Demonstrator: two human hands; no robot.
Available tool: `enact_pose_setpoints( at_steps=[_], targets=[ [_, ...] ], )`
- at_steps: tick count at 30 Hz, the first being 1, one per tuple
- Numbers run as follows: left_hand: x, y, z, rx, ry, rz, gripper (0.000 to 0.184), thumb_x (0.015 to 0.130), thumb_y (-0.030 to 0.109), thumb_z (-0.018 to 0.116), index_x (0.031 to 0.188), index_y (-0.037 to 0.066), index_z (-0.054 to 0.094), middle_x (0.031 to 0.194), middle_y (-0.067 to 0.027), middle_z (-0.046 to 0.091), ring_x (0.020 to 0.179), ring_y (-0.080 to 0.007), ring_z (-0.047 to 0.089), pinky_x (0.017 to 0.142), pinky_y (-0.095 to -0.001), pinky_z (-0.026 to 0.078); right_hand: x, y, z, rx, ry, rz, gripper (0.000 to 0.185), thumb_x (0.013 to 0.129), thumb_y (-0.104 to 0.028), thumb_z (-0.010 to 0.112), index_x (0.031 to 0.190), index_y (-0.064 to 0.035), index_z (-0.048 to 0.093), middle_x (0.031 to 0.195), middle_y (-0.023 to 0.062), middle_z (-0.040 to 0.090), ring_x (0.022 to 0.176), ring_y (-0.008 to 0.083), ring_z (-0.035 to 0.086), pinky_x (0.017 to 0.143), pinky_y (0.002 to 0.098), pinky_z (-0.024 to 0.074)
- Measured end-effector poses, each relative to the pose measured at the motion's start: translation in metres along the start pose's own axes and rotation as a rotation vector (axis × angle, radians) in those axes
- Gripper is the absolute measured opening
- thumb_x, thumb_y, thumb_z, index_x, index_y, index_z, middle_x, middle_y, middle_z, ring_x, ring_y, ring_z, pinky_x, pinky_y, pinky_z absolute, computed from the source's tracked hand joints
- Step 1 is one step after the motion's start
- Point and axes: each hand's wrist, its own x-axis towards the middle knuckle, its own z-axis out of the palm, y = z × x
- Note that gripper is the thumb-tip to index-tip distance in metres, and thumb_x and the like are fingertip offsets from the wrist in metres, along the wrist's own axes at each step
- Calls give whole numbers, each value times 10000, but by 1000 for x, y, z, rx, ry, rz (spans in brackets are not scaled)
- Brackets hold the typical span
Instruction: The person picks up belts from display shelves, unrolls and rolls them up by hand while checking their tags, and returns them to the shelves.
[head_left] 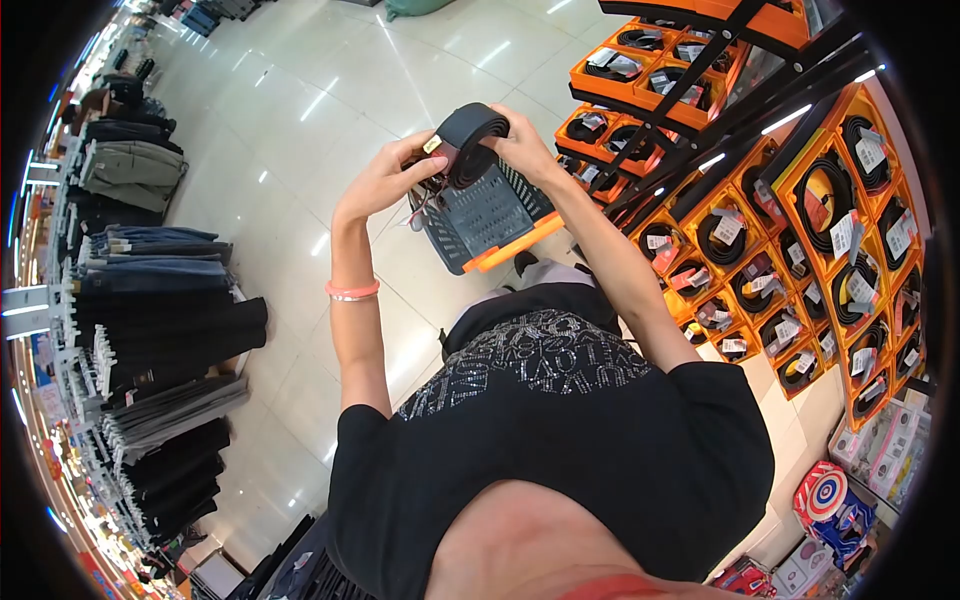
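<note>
A rolled black belt [466, 128] is held up in front of my chest between both hands. My left hand [393, 178] grips its left side, with the thumb close to a small yellowish label. My right hand [524, 150] has its fingers curled over the right edge of the coil. Below the belt, a dark grey plastic basket [478, 212] with an orange handle [515, 243] is partly hidden by the coil and my hands. Small dark and reddish bits show under my left thumb, too small to make out.
On the right, an orange display rack [757, 225] holds several coiled belts with white tags in compartments. Along the left, trousers [150, 250] hang on a long rail. Boxed goods [880, 440] and a red, white and blue package [828, 495] stand lower right.
</note>
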Motion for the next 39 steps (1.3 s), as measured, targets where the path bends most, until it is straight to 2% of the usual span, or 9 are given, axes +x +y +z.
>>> enact_pose_setpoints(
  at_steps=[3,6,8,11,17,23,28,37,39],
  targets=[
    [2,-1,3,-185,-58,-114,395,856,186,636,1169,-42,554,951,-41,625,830,-99,559,748,-249,456,0,6,2,173,-57,28,277,754,-10,657,1018,20,577,897,75,645,816,127,578,766,290,469],
    [2,-2,21,-260,111,-44,411,798,136,695,1132,-64,562,923,-55,636,807,-102,582,724,-250,475,0,7,-1,-18,-56,-65,325,754,-26,651,1067,-14,566,930,84,647,810,160,611,769,286,476],
    [2,0,29,-298,164,-73,393,798,125,691,1115,-68,562,917,-70,638,802,-106,589,721,-251,478,-7,-27,6,-506,221,-235,429,718,-48,662,1129,-71,541,947,88,643,793,238,639,724,311,505],
    [4,5,40,-341,244,-65,359,790,110,690,1069,-74,558,900,-113,648,781,-123,609,719,-251,484,-14,-61,9,-837,183,-340,507,693,-26,648,1176,-127,533,1034,110,628,888,284,629,694,330,512],
    [7,3,48,-331,234,-137,355,795,132,687,1059,-65,551,898,-125,659,798,-127,627,734,-255,489,-4,-44,-3,-852,38,-626,464,683,-99,677,1131,-153,570,1016,86,635,805,290,639,663,344,519],
    [2,-2,41,-191,300,-96,268,869,174,623,1041,-30,593,912,-90,653,810,-114,597,716,-244,481,1,-41,-7,-756,2,-513,433,692,-73,677,1109,-141,583,1012,91,635,848,285,636,712,341,521],
    [-11,5,43,-280,272,9,244,890,179,603,1037,-16,599,908,-63,627,784,-102,575,697,-247,476,9,-55,-21,-831,-3,-578,439,687,-56,686,1106,-140,583,1016,75,637,879,283,631,733,336,518],
    [-10,-7,48,-317,296,76,188,857,53,614,1034,-2,580,894,-53,627,789,-110,577,690,-260,482,13,-66,-20,-824,-17,-628,415,684,-63,682,1080,-160,601,1015,42,646,872,261,636,725,321,518],
    [-5,-4,52,200,595,327,277,818,11,624,1088,33,565,933,-83,624,772,-149,591,693,-264,484,12,-70,-17,-800,-58,-614,408,688,-66,679,1078,-160,603,1015,38,647,868,259,636,724,321,517]
  ],
)
